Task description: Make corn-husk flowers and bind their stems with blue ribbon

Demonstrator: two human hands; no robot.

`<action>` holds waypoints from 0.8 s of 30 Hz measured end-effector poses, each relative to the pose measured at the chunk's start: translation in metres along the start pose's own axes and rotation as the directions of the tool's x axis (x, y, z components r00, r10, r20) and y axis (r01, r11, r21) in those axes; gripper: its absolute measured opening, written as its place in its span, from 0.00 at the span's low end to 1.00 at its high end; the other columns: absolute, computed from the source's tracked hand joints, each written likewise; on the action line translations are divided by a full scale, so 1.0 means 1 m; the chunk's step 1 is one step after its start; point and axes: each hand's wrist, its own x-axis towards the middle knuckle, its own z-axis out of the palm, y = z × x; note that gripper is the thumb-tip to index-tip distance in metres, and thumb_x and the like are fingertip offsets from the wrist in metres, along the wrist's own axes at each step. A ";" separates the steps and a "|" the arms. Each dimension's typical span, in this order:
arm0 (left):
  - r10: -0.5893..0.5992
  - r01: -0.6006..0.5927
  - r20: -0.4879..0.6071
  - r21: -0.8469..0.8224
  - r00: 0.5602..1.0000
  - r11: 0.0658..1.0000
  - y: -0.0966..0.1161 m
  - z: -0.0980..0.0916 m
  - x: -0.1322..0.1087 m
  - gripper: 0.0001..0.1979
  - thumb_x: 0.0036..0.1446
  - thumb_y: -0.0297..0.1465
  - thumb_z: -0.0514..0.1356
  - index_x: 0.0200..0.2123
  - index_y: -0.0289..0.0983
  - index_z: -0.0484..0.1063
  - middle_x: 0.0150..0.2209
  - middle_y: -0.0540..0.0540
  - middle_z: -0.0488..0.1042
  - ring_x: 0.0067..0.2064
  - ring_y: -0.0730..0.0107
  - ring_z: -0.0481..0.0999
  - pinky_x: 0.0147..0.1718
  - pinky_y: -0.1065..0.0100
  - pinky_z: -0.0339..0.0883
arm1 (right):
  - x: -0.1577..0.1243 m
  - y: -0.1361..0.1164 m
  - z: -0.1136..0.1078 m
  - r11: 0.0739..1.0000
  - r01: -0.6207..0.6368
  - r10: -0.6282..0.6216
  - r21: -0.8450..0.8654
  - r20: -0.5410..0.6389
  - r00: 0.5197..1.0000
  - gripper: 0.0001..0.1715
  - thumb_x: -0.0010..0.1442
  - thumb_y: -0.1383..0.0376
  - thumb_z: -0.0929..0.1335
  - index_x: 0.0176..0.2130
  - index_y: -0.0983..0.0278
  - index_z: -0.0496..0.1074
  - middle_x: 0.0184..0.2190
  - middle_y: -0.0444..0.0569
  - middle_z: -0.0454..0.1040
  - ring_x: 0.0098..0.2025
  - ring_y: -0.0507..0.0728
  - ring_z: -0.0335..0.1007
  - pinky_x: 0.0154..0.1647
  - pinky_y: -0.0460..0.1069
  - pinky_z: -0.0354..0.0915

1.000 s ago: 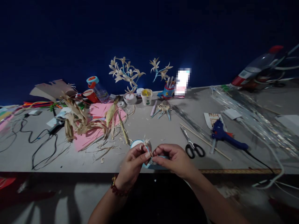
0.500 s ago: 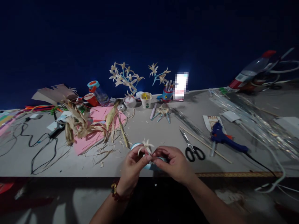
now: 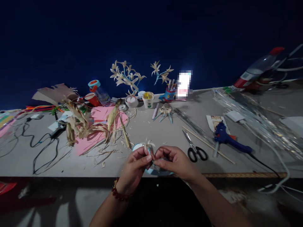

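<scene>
My left hand is closed near the table's front edge, gripping a small pale husk flower by its light-blue wrapped stem. Its petals stick out above my thumb and fingers. Close beside it, my right hand is pinched at the lower end of the stem; what exactly lies between those fingertips is too small to make out. Beneath both hands is a round white and light-blue thing, mostly covered. Black-handled scissors lie to the right of my right hand.
A blue glue gun with its cord and a wooden stick lie right. Dried husks cover pink paper on the left. Flower sprays, a paper cup and a lit screen stand at the back.
The flower has turned more upright, and its blue stem now shows between my left fingers. My right hand has shifted slightly and keeps its pinch at the stem's lower end.
</scene>
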 end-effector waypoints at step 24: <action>0.185 -0.166 -0.064 0.234 0.981 0.958 -0.004 -0.005 -0.004 0.06 0.54 0.30 0.66 0.30 0.36 0.72 0.27 0.52 0.67 0.28 0.77 0.63 0.29 0.73 0.58 | -0.002 0.006 -0.005 0.986 0.057 -0.052 -0.157 0.038 0.998 0.12 0.56 0.59 0.72 0.30 0.65 0.71 0.26 0.42 0.69 0.29 0.50 0.60 0.32 0.45 0.58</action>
